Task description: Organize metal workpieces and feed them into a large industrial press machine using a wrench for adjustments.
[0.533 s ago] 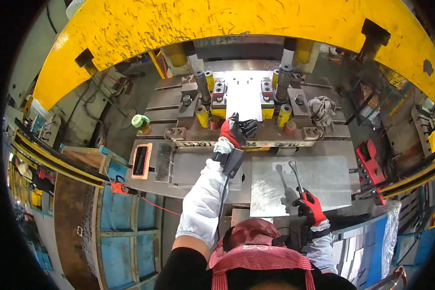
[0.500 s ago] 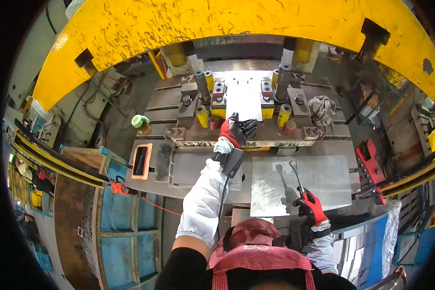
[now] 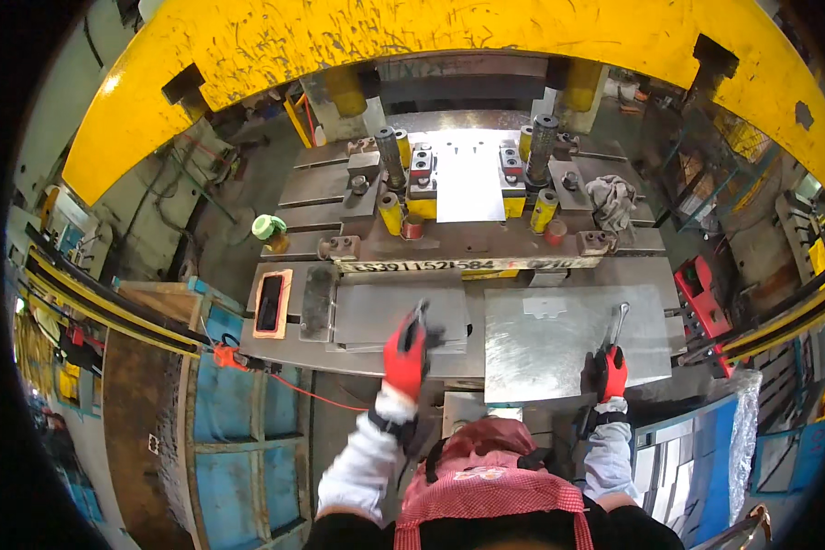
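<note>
My left hand (image 3: 405, 356), in a red and black glove, is over a stack of flat grey metal sheets (image 3: 367, 305) on the left of the bench. Motion blurs its fingers, but they look stretched out, with nothing visible in them. In a matching glove, my right hand (image 3: 611, 371) grips a wrench (image 3: 621, 323), its head pointing away from me. Beneath the wrench lies a wide, shiny metal sheet (image 3: 532, 362) with a small notched metal piece (image 3: 545, 306) near its far edge. A bright flat sheet (image 3: 469, 194) rests on the die (image 3: 422, 188) farther back.
A yellow press frame (image 3: 449, 32) arches across the back. Dark guide posts (image 3: 541, 151) and yellow cylinders (image 3: 390, 213) flank the die. A phone (image 3: 269, 302), a green-capped bottle (image 3: 268, 229) and a grey rag (image 3: 611, 200) lie around. A red tool rack (image 3: 701, 298) stands right.
My left hand has drawn back from the bright sheet at the die to the stack of metal sheets. My right hand has shifted slightly right and nearer the sheet's far edge, still holding the wrench.
</note>
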`<state>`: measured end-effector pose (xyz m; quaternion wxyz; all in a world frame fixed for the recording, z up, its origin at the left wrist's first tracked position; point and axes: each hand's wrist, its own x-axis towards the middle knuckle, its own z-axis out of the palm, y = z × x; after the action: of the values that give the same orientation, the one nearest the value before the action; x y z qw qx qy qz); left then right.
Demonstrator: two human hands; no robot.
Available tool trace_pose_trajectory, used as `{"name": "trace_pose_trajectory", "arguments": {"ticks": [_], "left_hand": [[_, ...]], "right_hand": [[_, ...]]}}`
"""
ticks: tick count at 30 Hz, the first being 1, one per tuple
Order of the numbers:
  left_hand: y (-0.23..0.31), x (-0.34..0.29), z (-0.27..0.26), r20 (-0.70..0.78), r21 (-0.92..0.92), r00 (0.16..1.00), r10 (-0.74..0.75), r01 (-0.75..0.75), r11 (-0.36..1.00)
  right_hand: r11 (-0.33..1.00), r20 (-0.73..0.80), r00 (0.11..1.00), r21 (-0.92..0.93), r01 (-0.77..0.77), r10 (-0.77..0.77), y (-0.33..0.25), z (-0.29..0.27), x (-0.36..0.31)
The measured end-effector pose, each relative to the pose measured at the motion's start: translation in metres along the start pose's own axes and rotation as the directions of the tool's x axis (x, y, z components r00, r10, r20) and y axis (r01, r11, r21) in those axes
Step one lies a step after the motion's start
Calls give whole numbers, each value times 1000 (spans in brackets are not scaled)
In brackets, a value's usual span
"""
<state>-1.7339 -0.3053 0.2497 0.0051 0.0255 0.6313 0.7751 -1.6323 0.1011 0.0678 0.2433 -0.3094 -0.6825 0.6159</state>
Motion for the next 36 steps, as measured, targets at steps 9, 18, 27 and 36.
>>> {"name": "trace_pose_trajectory", "arguments": {"ticks": [9,18,27,36], "left_hand": [[-107,-71,-130,54,998,995,81,-52,-22],[-125,-63,-154,-4,1000,992,-129,4,-1],[-131,-58,-158,-15,1000,991,-131,14,-8],[-126,-54,-155,-38,999,974,-222,37,-8]], "right_hand": [[985,-1,999,-164,48,-49,0,1,0],[996,43,999,-85,10,-6,-38,17,-20],[997,45,997,15,-71,70,-31,12,-17],[996,14,999,84,-33,32,3,3,-2]]}}
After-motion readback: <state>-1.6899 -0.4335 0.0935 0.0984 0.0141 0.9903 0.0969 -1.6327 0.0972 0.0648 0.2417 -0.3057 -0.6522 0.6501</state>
